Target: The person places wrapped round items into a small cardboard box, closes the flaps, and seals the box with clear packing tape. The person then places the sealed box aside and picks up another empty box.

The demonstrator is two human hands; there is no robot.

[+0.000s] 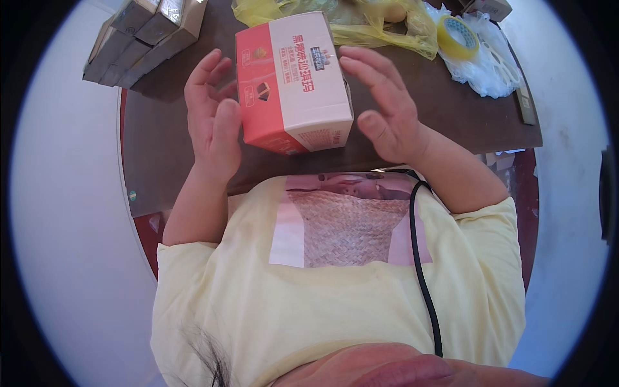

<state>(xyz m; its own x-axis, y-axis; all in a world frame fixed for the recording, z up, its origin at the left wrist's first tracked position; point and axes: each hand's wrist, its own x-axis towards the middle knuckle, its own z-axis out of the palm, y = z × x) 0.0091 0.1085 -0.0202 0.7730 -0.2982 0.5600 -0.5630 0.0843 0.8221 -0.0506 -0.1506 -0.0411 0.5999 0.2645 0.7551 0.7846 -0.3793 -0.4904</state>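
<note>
A red and white cardboard carton [316,89] with printed writing rests on the dark brown table [159,150] in front of me. It looks closed, and is turned slightly so that its top and near side show. Beside its red left side is my left hand [210,116], fingers curved and spread, the thumb close to the carton's edge. My right hand [389,101] is at the white right side, thumb and fingers apart. Its fingertips are near the far right edge; whether they touch is hard to tell. Neither hand grips the carton.
Several cardboard boxes [145,46] are stacked at the back left. A yellow plastic bag [387,36] lies behind the carton. At the back right are a tape roll [475,41], a clear plastic bag [476,80] and white-handled scissors [503,63]. A black cable [420,271] hangs down my shirt.
</note>
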